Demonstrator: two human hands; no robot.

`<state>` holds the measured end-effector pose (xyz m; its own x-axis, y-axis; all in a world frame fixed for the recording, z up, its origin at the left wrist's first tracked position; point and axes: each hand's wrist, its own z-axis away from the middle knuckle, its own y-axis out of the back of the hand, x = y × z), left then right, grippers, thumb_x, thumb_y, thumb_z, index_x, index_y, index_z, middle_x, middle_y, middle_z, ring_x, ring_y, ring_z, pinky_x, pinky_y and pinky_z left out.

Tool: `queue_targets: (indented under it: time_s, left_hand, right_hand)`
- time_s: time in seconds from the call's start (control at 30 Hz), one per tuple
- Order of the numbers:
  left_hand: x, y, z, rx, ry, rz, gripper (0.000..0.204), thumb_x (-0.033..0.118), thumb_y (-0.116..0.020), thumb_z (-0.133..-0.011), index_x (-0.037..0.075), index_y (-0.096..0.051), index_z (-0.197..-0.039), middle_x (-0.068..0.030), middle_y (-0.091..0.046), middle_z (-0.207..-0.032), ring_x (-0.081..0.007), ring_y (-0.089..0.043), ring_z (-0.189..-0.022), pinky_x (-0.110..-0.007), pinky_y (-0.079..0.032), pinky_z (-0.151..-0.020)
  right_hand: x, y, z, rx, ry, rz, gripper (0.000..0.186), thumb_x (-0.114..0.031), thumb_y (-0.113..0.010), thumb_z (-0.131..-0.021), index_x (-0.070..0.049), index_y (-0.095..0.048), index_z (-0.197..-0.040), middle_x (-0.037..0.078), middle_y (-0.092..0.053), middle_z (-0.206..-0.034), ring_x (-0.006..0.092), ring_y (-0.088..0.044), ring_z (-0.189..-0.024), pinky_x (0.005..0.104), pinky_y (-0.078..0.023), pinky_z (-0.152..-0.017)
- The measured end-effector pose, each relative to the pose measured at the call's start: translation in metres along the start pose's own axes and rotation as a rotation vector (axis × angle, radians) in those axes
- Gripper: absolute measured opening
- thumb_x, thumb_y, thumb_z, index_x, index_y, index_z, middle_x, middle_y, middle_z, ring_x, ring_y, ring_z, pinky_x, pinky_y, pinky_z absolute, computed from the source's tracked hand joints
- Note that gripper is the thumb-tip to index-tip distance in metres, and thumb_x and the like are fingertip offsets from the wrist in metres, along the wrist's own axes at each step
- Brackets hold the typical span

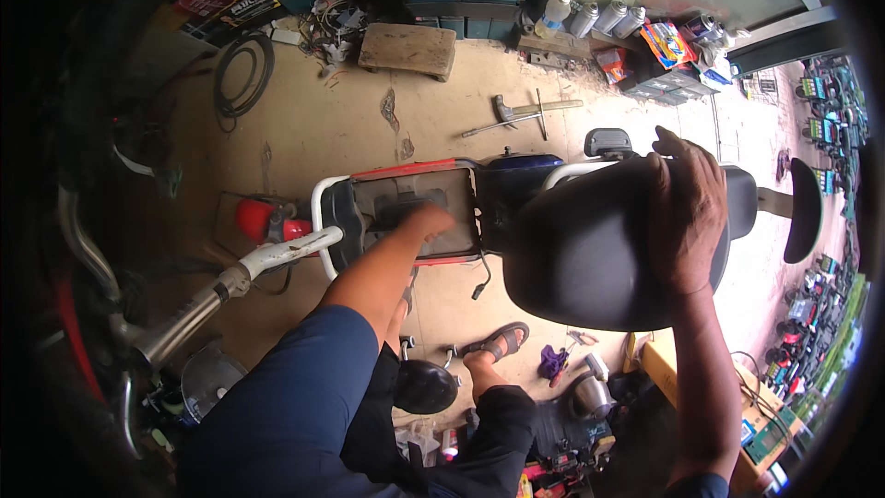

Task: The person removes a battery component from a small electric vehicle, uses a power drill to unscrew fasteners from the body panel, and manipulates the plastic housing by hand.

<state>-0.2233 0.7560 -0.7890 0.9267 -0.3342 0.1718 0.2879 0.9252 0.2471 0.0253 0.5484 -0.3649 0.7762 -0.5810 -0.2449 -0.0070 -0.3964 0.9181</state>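
Observation:
My left hand (429,221) reaches over the grey-brown recessed platform (387,184) of a red-and-white-framed two-wheeler, above a dark piece in its middle; its fingers are mostly hidden. My right hand (687,212) grips the edge of a large black padded seat (581,258) on the right, fingers curled over its top. A white handlebar tube (286,249) angles toward the lower left. A red part (258,219) is at the platform's left.
A hammer (544,109) and a wooden stool (406,48) lie beyond the vehicle. A coiled hose (241,78) is upper left. Spray cans (608,18) line the wall. Pliers (581,339) and boxes (673,378) are lower right. Parked two-wheelers (820,129) stand outside.

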Motion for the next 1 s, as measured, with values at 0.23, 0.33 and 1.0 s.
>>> queue_targets:
  time_s: [0.23,0.33,1.0]
  left_hand:
    - [0.026,0.017,0.059,0.248,-0.047,-0.213,0.044,0.04,-0.064,-0.086,0.004,-0.078,-0.107,-0.0178,-0.076,-0.115,-0.0319,-0.073,-0.108,-0.044,-0.057,-0.093]
    - [0.024,0.022,0.059,0.205,0.005,-0.177,0.056,0.049,-0.064,-0.088,0.005,-0.074,-0.122,-0.0197,-0.068,-0.133,-0.0345,-0.065,-0.125,-0.045,-0.053,-0.103]
    - [-0.035,0.046,0.092,0.007,-0.184,-0.037,0.075,0.061,-0.067,-0.082,-0.01,-0.075,-0.105,-0.0302,-0.072,-0.113,-0.0396,-0.07,-0.112,-0.044,-0.054,-0.098]
  right_hand:
    - [0.003,0.001,-0.012,-0.129,-0.007,0.043,0.025,-0.021,-0.062,-0.097,-0.007,-0.069,-0.116,0.011,-0.071,-0.109,0.0301,-0.063,-0.113,0.042,-0.042,-0.102]
    - [0.002,0.0,-0.017,-0.14,-0.011,0.044,0.025,-0.022,-0.06,-0.097,-0.007,-0.07,-0.115,0.01,-0.071,-0.111,0.0297,-0.063,-0.114,0.0428,-0.041,-0.103]
    - [0.002,0.0,-0.025,-0.208,-0.046,0.086,0.024,-0.023,-0.056,-0.096,-0.009,-0.07,-0.108,0.009,-0.069,-0.111,0.0294,-0.062,-0.111,0.0433,-0.04,-0.103]
